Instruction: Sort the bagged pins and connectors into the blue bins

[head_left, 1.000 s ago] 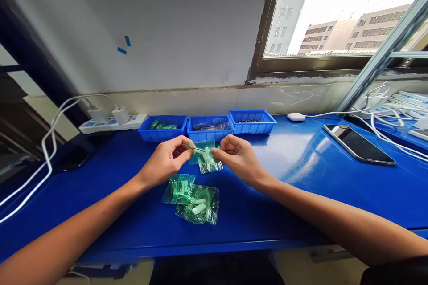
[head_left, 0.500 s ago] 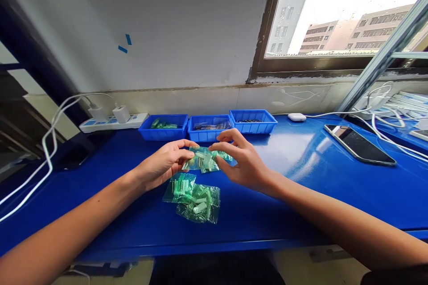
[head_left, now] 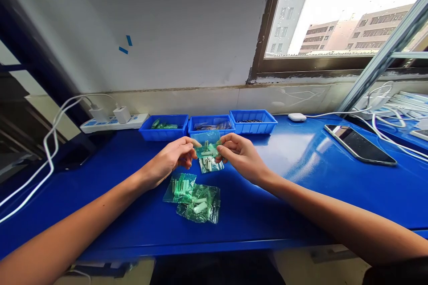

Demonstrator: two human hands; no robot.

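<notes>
Pinching a green bag at opposite edges with left hand and right hand; holding it near a bag pile on the table.

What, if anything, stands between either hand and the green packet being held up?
Nothing visible: the left hand and right hand grip the green packet directly at opposite sides. Another packet shows just below it, not in between.
</notes>
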